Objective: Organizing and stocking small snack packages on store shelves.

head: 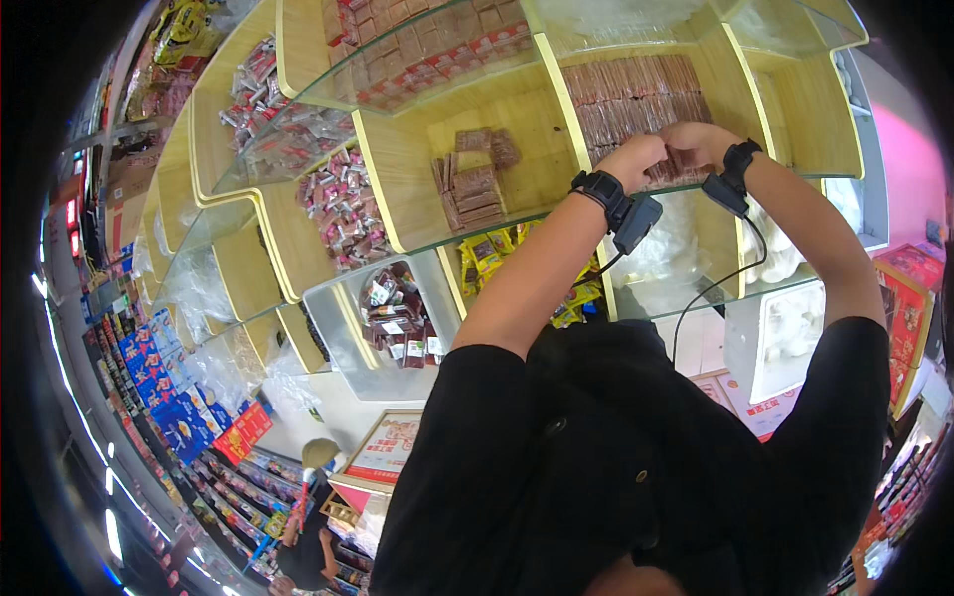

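Observation:
My left hand is at the front of a wooden shelf compartment, its fingers curled over the near rows of brown, clear-wrapped flat packets. Right beside it, my right hand bends down onto the same packets, and the two hands nearly touch. The fingertips of both are hidden, so a firm grip on a packet cannot be made out. These packets stand on edge in close rows. In the compartment to the left, a smaller group of similar brown packets lies partly stacked, with bare wood around it.
Glass strips edge the compartments in front. Further left are pink-wrapped sweets and a clear plastic bin of dark packets. Yellow packets sit below. A cable hangs from my right wrist. Another person stands at lower left.

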Action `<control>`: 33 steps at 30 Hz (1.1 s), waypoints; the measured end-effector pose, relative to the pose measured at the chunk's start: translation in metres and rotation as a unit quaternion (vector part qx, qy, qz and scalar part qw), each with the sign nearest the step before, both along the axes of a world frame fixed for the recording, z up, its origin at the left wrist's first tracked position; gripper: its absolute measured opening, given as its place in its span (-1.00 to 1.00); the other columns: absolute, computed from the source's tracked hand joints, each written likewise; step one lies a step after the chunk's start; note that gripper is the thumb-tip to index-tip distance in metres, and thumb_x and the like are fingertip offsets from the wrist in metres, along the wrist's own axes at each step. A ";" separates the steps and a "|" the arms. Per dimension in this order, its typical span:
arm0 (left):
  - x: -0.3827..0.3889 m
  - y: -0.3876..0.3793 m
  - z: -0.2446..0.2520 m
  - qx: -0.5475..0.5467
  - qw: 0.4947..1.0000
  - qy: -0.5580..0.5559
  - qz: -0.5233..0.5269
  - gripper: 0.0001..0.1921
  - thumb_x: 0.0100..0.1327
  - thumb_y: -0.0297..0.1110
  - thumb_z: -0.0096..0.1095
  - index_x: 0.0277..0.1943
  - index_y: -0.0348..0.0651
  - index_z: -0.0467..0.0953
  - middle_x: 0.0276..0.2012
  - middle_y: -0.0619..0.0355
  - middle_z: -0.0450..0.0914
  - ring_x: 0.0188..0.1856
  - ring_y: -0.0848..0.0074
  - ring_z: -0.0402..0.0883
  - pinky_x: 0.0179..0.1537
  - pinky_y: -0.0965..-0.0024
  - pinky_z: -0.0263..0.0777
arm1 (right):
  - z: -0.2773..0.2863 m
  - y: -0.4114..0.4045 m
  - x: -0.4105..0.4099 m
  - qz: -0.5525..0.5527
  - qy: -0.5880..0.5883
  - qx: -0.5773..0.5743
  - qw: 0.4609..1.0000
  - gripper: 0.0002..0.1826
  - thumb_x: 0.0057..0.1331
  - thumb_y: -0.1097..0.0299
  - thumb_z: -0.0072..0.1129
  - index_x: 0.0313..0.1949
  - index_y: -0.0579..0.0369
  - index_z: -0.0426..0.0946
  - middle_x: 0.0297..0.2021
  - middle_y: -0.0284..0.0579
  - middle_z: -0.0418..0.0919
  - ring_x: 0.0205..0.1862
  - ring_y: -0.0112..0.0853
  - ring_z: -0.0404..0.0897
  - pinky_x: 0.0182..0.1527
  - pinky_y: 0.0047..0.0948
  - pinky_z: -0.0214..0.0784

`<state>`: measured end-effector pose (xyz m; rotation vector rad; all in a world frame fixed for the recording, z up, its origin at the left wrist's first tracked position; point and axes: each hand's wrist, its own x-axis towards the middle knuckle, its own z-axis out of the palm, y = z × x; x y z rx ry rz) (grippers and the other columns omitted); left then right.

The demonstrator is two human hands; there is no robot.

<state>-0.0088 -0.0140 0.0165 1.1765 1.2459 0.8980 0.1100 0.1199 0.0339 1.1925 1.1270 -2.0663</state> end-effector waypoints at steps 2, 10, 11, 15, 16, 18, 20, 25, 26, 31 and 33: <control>-0.004 -0.003 -0.006 0.098 0.980 0.153 -0.082 -0.84 0.16 -0.59 0.16 -0.17 -0.37 0.56 -0.31 0.13 0.56 -0.29 0.49 0.55 -0.26 0.35 0.52 | -0.010 -0.003 -0.003 0.044 -0.003 -0.059 0.997 -0.76 0.48 0.28 -0.07 -0.13 0.14 0.53 -0.27 -0.21 0.69 -0.36 -0.44 0.67 -0.35 -0.43 0.57; 0.017 0.006 0.005 -0.296 0.877 -0.316 0.207 -0.80 0.24 -0.48 0.03 -0.10 -0.28 0.50 -0.29 0.10 0.57 -0.22 0.35 0.60 -0.15 0.23 0.53 | -0.020 0.000 -0.009 0.112 0.046 -0.075 0.990 -0.79 0.46 0.31 -0.06 -0.20 0.13 0.53 -0.33 -0.20 0.68 -0.41 -0.44 0.66 -0.36 -0.45 0.56; 0.018 0.006 0.002 -0.291 0.881 -0.311 0.205 -0.80 0.24 -0.47 0.03 -0.10 -0.28 0.50 -0.28 0.09 0.58 -0.23 0.36 0.59 -0.17 0.23 0.51 | -0.019 -0.001 -0.010 0.130 0.049 -0.052 0.989 -0.79 0.46 0.31 -0.06 -0.20 0.12 0.54 -0.35 -0.21 0.67 -0.43 -0.44 0.66 -0.37 -0.45 0.55; 0.028 0.006 -0.018 -0.289 0.883 -0.264 0.260 -0.81 0.24 -0.45 0.05 -0.14 -0.30 0.53 -0.28 0.08 0.59 -0.29 0.35 0.57 -0.24 0.25 0.45 | -0.016 -0.006 -0.012 0.078 0.027 -0.083 0.993 -0.82 0.42 0.32 -0.02 -0.22 0.11 0.55 -0.36 -0.24 0.66 -0.43 -0.47 0.63 -0.44 -0.48 0.46; 0.030 0.007 -0.023 -0.282 0.882 -0.259 0.274 -0.82 0.24 -0.44 0.06 -0.15 -0.30 0.54 -0.29 0.08 0.60 -0.32 0.35 0.56 -0.27 0.25 0.43 | -0.016 -0.006 -0.012 0.104 0.021 -0.086 0.991 -0.82 0.40 0.30 0.00 -0.21 0.09 0.55 -0.34 -0.25 0.65 -0.42 -0.47 0.61 -0.44 -0.48 0.44; 0.030 0.008 -0.032 -0.277 0.896 -0.237 0.252 -0.83 0.24 -0.44 0.08 -0.18 -0.29 0.56 -0.32 0.09 0.60 -0.37 0.34 0.55 -0.29 0.25 0.41 | -0.019 -0.003 -0.013 0.166 -0.013 -0.033 0.986 -0.81 0.40 0.25 0.00 -0.26 0.05 0.54 -0.39 -0.27 0.62 -0.44 -0.46 0.57 -0.46 -0.46 0.37; 0.030 0.009 -0.036 -0.313 0.898 -0.197 0.239 -0.83 0.20 -0.43 0.10 -0.24 -0.31 0.59 -0.37 0.09 0.61 -0.41 0.33 0.55 -0.28 0.23 0.40 | -0.025 0.001 -0.012 0.239 -0.076 0.077 0.965 -0.75 0.43 0.20 -0.04 -0.35 0.01 0.52 -0.51 -0.31 0.56 -0.53 -0.41 0.50 -0.52 -0.44 0.29; 0.029 0.003 -0.015 -0.277 0.892 -0.216 0.284 -0.73 0.13 -0.45 0.10 -0.14 -0.41 0.58 -0.21 -0.03 0.65 -0.17 0.31 0.62 -0.12 0.26 0.44 | -0.040 0.007 -0.009 0.243 -0.062 0.002 0.968 -0.82 0.38 0.13 0.10 -0.17 -0.11 0.47 -0.45 -0.42 0.44 -0.43 -0.57 0.35 -0.42 -0.48 0.25; 0.031 0.003 -0.006 -0.300 0.895 -0.151 0.295 -0.70 0.12 -0.44 0.12 -0.11 -0.43 0.58 -0.18 -0.06 0.65 -0.14 0.31 0.63 -0.09 0.27 0.44 | -0.041 0.006 -0.008 0.236 -0.065 0.002 0.970 -0.83 0.40 0.15 0.07 -0.21 -0.08 0.47 -0.47 -0.44 0.44 -0.48 -0.56 0.34 -0.45 -0.51 0.22; 0.024 -0.001 0.025 -0.313 0.923 -0.008 0.226 -0.66 0.08 -0.43 0.18 -0.09 -0.46 0.58 -0.15 -0.12 0.65 -0.09 0.33 0.62 -0.08 0.30 0.44 | -0.036 0.004 -0.008 0.206 -0.057 0.009 0.977 -0.79 0.44 0.17 0.01 -0.30 -0.04 0.50 -0.48 -0.42 0.52 -0.53 -0.55 0.42 -0.52 -0.55 0.20; 0.024 -0.001 0.024 -0.312 0.913 -0.101 0.241 -0.69 0.10 -0.41 0.18 -0.12 -0.42 0.59 -0.20 -0.07 0.65 -0.15 0.35 0.61 -0.17 0.30 0.43 | -0.031 0.003 -0.009 0.183 -0.038 0.022 0.982 -0.82 0.43 0.19 0.03 -0.26 -0.05 0.52 -0.46 -0.41 0.54 -0.51 -0.56 0.44 -0.51 -0.56 0.21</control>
